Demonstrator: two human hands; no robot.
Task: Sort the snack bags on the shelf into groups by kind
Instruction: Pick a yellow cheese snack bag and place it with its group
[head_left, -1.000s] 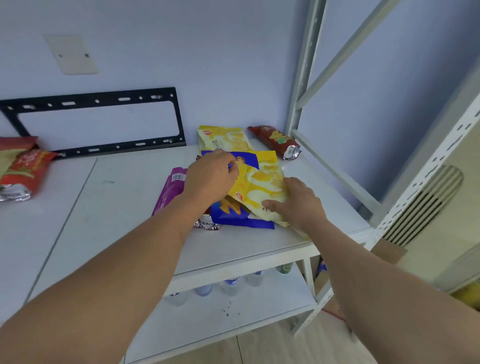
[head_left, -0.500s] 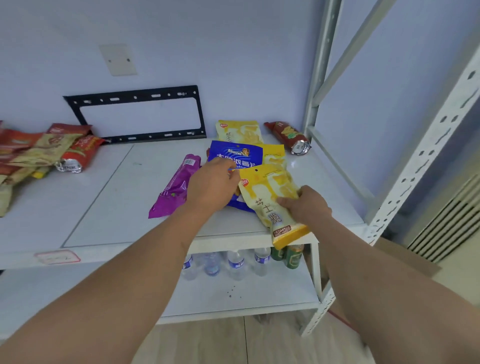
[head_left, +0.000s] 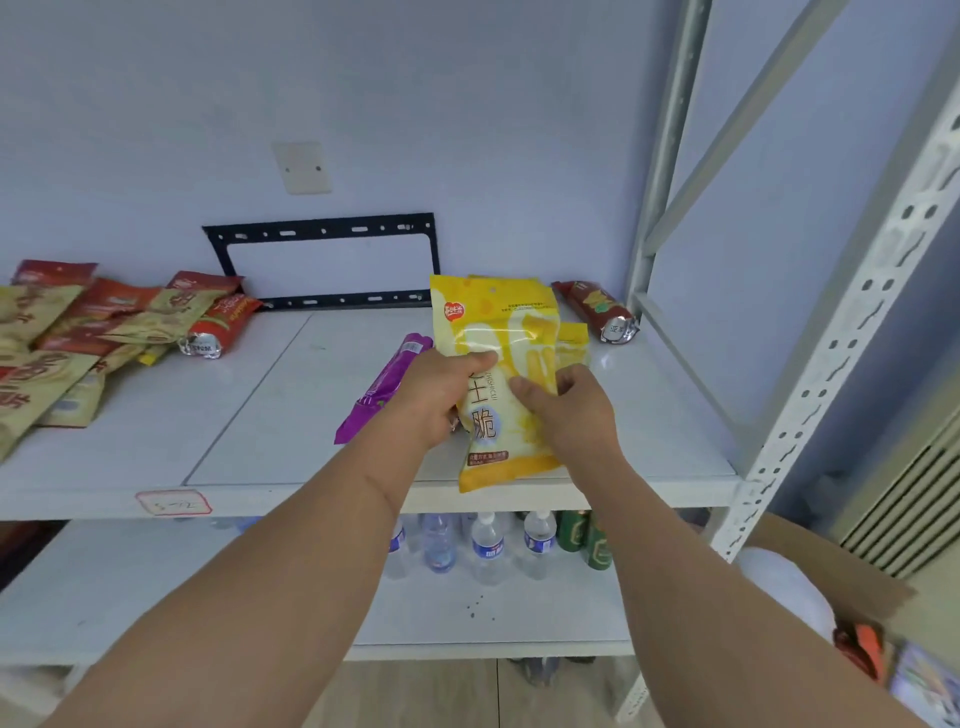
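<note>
We hold one yellow snack bag (head_left: 498, 332) upright above the front edge of the white shelf (head_left: 249, 415), with both hands on its lower half: our left hand (head_left: 434, 397) curls its fingers round the bag's left edge, thumb laid across the front, and our right hand (head_left: 569, 410) grips the right edge with its thumb pressed onto the printed face. Behind it we count at least one more yellow bag (head_left: 571, 338), only its right edge showing; there may be another under it, but the front bag covers that spot. One purple bag (head_left: 382, 389) lies flat just left of our left hand, its near end partly covered by the wrist. One dark red bag (head_left: 597, 306) with a silver end lies at the back right corner, well apart from the others. At the far left sits a heap of red and tan bags (head_left: 93, 332), overlapping and cut off by the picture's edge, so we cannot count them. On the lower shelf we make out about four water bottles (head_left: 488, 545) and two green cans (head_left: 576, 535), their tops hidden by the shelf board.
</note>
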